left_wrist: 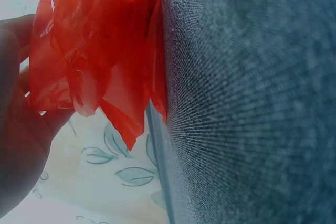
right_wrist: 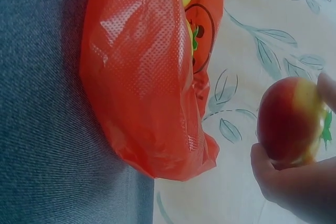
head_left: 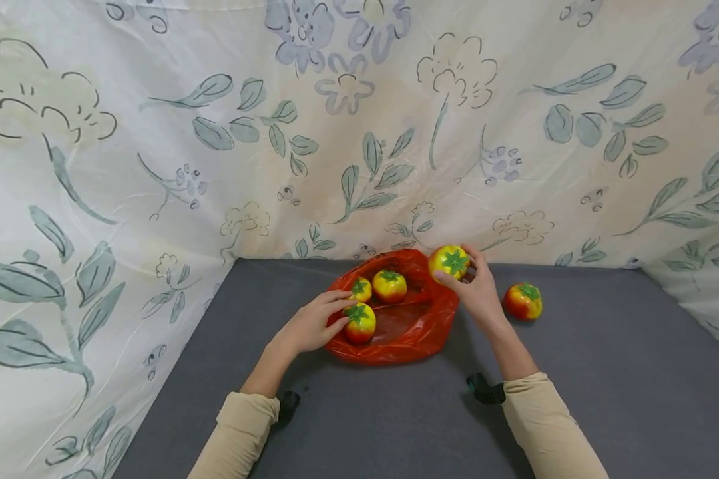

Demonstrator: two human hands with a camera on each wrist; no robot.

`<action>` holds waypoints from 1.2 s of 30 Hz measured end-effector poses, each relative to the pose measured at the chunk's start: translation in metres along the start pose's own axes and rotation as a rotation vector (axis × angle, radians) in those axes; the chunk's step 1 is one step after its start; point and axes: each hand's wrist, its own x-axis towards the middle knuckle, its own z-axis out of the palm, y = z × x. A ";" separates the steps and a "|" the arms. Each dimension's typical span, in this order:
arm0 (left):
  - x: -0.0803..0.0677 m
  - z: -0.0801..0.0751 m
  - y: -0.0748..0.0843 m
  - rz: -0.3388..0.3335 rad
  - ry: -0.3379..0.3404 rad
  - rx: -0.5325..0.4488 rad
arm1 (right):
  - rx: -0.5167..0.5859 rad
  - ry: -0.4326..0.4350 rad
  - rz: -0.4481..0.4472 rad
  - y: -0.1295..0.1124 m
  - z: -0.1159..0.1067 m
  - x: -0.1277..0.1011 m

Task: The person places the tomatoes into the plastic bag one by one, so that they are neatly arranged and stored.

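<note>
In the head view, a red plastic bag (head_left: 422, 336) lies on the dark table with its mouth spread wide. Inside are three red-and-yellow tomatoes, one at the back (head_left: 389, 286), a partly covered one (head_left: 361, 289) and one in front (head_left: 359, 324). My left hand (head_left: 317, 322) holds the bag's left rim, its fingertips beside two tomatoes; in the left wrist view, red plastic hides part of the fingers. My right hand (head_left: 478, 287) grips another tomato (right_wrist: 289, 121) between thumb and fingers, raised over the bag's right rim.
To the right of the bag, one more tomato (head_left: 522, 301) rests on the dark grey table (head_left: 383, 412). A floral cloth (head_left: 359, 166) hangs behind the table and along its sides. Black wrist straps (head_left: 485, 389) sit by the beige sleeves.
</note>
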 end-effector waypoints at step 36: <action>-0.001 0.003 -0.001 0.001 0.003 0.006 | -0.089 -0.104 -0.049 0.008 0.026 -0.003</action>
